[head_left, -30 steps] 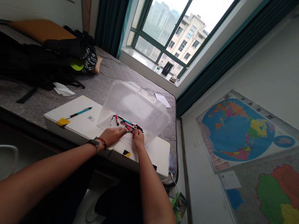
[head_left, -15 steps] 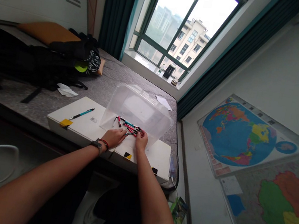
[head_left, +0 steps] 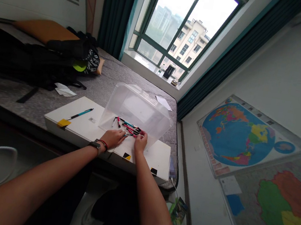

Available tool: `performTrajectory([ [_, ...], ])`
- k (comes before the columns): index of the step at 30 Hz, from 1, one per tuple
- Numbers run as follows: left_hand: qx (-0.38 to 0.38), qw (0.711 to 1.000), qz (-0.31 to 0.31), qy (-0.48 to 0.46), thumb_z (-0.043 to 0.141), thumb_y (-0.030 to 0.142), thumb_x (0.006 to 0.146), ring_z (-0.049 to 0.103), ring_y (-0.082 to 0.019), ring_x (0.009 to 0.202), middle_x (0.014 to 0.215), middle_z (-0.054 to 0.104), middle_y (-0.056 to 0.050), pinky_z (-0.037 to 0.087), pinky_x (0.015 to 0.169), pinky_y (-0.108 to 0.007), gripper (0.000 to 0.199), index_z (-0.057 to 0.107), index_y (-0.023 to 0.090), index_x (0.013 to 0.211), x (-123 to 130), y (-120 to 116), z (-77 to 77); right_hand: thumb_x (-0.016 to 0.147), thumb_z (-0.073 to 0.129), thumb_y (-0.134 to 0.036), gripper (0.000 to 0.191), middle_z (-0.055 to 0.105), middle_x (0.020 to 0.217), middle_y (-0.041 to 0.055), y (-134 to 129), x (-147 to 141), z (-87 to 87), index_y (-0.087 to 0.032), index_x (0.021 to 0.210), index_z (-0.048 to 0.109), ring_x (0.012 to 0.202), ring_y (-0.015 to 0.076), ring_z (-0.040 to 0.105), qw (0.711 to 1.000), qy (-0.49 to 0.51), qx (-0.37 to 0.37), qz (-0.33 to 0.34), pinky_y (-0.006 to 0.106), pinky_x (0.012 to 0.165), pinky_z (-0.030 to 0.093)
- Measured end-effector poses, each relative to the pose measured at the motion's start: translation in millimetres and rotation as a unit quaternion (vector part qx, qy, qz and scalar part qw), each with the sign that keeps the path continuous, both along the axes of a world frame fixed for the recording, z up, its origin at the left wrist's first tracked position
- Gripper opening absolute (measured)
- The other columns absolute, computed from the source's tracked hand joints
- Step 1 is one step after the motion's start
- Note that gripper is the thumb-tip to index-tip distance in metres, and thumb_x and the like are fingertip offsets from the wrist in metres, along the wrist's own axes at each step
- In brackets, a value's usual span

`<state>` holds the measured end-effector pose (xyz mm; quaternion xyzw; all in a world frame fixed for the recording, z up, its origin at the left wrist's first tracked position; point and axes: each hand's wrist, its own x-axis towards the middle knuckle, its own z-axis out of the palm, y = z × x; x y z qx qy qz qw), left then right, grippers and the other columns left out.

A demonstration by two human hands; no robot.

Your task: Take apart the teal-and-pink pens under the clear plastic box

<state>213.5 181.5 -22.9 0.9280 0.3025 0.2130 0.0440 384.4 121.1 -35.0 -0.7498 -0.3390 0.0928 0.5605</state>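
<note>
A translucent plastic box [head_left: 142, 108] lies on its side with its opening toward me. Several pens and markers [head_left: 129, 124], red, black, white and teal, are heaped inside it near the front. My left hand [head_left: 113, 137] is closed at the front of the box, pinching the near end of a dark pen [head_left: 128, 135]. Close beside the heap, my right hand [head_left: 141, 142] has its fingers closed at the pen's other end; they partly hide it and the markers behind. A teal and black pen [head_left: 80, 114] lies apart on the white carton at left.
White cartons [head_left: 157, 157] with yellow-black tape support the plastic box at the edge of a grey mattress [head_left: 101, 85]. A crumpled tissue [head_left: 64, 90] and a black bag [head_left: 30, 61] lie to the left. A white paper [head_left: 164, 103] rests behind the box.
The view has shifted slightly. Both hands stay at the front of the box with the pen between them, and the heap looks nearly the same.
</note>
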Motion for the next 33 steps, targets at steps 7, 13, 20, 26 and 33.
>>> performTrajectory([
  [7,0.019,1.0,-0.016,-0.007,0.033,0.044,0.102,0.061,-0.018,0.072,0.088,0.067,-0.008,0.037,0.06,-0.028,0.042,0.065,0.018,0.095,-0.8,0.9,-1.9,0.091,0.051,-0.058,0.047,0.063,0.064,0.0002,-6.8,-6.1,14.1,-0.022,0.062,0.06,0.065,0.017,0.056,0.984,-0.072,-0.088,0.138,0.026,0.065,0.038],
  [13,0.065,0.996,-0.048,-0.039,0.041,0.038,0.1,0.06,-0.023,0.091,0.09,0.065,-0.01,0.043,0.071,-0.032,0.032,0.066,0.018,0.093,-1.7,2.0,-0.7,0.09,0.051,-0.059,0.05,0.059,0.058,-0.0013,-4.2,-1.5,12.4,-0.021,0.058,0.057,0.061,0.0151,0.053,0.983,-0.04,-0.069,0.164,0.025,0.063,0.037],
  [20,0.079,0.993,-0.048,-0.069,0.046,0.026,0.096,0.061,-0.023,0.094,0.1,0.068,-0.01,0.046,0.078,-0.034,0.032,0.058,0.02,0.125,-0.6,2.8,-4.1,0.087,0.049,-0.066,0.053,0.054,0.055,-0.0015,1.1,5.7,5.2,-0.022,0.058,0.052,0.058,0.0155,0.05,0.992,0.056,-0.009,0.109,0.026,0.061,0.038],
  [26,0.087,0.992,-0.062,-0.068,0.046,0.02,0.094,0.062,-0.022,0.086,0.092,0.069,-0.007,0.048,0.073,-0.033,0.038,0.054,0.019,0.131,-2.4,4.2,-7.6,0.083,0.053,-0.068,0.051,0.059,0.056,-0.0002,7.9,10.9,-1.8,-0.022,0.061,0.054,0.057,0.0158,0.053,0.989,0.123,0.037,0.076,0.027,0.061,0.043],
  [33,0.092,0.982,-0.151,-0.069,0.05,0.021,0.093,0.061,-0.019,0.087,0.097,0.069,-0.007,0.05,0.079,-0.031,0.042,0.053,0.022,0.134,-3.2,4.9,-8.6,0.08,0.056,-0.065,0.047,0.061,0.057,0.0004,18.3,12.9,-7.2,-0.021,0.065,0.054,0.053,0.0155,0.054,0.98,0.183,0.052,0.055,0.026,0.055,0.044],
])
